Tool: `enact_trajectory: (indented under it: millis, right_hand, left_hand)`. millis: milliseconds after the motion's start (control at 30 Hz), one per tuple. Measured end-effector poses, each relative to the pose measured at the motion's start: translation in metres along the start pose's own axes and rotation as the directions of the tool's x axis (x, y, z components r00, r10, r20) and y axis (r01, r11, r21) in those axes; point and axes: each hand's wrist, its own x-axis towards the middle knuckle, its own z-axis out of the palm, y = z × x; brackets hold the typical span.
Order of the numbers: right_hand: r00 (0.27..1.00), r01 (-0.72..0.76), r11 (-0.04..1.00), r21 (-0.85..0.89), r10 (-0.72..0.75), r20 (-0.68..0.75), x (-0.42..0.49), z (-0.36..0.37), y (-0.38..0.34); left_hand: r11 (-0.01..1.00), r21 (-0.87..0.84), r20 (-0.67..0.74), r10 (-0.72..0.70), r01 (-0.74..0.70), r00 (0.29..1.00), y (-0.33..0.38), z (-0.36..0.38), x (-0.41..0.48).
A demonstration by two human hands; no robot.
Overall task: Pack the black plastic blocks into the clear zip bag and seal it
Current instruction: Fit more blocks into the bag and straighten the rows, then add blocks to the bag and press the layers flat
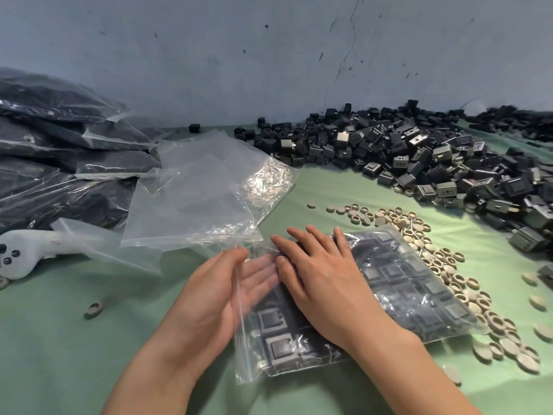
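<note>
Now: zip bag (pixel 419 298) w/ blocks (pixel 276 347); R hand (pixel 323 274) spread, pressing; L hand (pixel 221 295) flat at mouth; best expel air first.

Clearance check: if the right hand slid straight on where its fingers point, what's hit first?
Right hand lies flat on the filled zip bag, pointing away and left. First in line: probably the stack of empty clear bags; depth between them is unclear.

Two hands: left hand (pixel 215 298), right hand (pixel 323 274). One filled zip bag (pixel 404 295). At least three empty clear bags (pixel 191 199). Several packed bags (pixel 59 145), their exact number unclear. Loose black blocks (pixel 419 151) and beige round caps (pixel 443 265): far too many to count. One white controller (pixel 18 253).
</note>
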Motion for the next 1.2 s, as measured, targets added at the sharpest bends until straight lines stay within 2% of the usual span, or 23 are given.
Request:
enact_trajectory:
  millis: [100, 200, 267, 367, 467, 567, 767, 967, 1100, 1200]
  right_hand:
    - [0.996, -0.039, 0.993, 0.114, 0.047, -0.069, -0.001, -0.009, 0.010]
    - [0.961, -0.202, 0.951, 0.233, 0.239, -0.139, -0.003, -0.030, 0.043]
    - [0.929, -0.329, 0.907, 0.264, 0.361, -0.082, -0.009, -0.042, 0.068]
    - [0.898, -0.424, 0.859, 0.286, 0.441, 0.008, -0.019, -0.045, 0.090]
    - [0.903, -0.416, 0.844, 0.338, 0.428, 0.043, -0.024, -0.038, 0.095]
    - [0.910, -0.391, 0.846, 0.362, 0.414, 0.014, -0.026, -0.034, 0.099]
    - [0.926, -0.355, 0.874, 0.331, 0.377, -0.003, -0.030, -0.030, 0.106]
    - [0.905, -0.401, 0.878, 0.262, 0.424, -0.036, -0.034, -0.027, 0.108]
    - [0.896, -0.404, 0.869, 0.286, 0.439, -0.069, -0.031, -0.028, 0.104]
    - [0.881, -0.404, 0.852, 0.334, 0.461, -0.108, -0.029, -0.029, 0.101]
  left_hand:
    - [1.000, 0.028, 0.009, -0.008, 0.008, 1.000, 0.002, -0.002, -0.001]
    - [0.998, 0.054, 0.010, -0.028, 0.028, 1.000, 0.004, -0.003, -0.003]
    - [0.998, 0.055, 0.016, -0.036, 0.035, 0.999, 0.005, -0.005, -0.003]
    - [0.998, 0.047, 0.023, -0.045, 0.044, 0.999, 0.005, -0.006, -0.002]
    - [0.998, 0.048, 0.022, -0.044, 0.043, 0.999, 0.006, -0.007, -0.002]
    - [0.998, 0.047, 0.031, -0.046, 0.045, 0.998, 0.005, -0.008, -0.001]
    - [0.998, 0.046, 0.040, -0.045, 0.043, 0.998, 0.002, -0.010, -0.001]
    - [0.999, 0.033, 0.016, -0.038, 0.038, 0.999, 0.000, -0.009, -0.004]
    - [0.988, 0.146, -0.144, 0.067, -0.046, 0.987, 0.000, -0.012, -0.007]
    - [0.928, 0.334, -0.290, 0.269, -0.167, 0.919, -0.001, -0.018, -0.006]
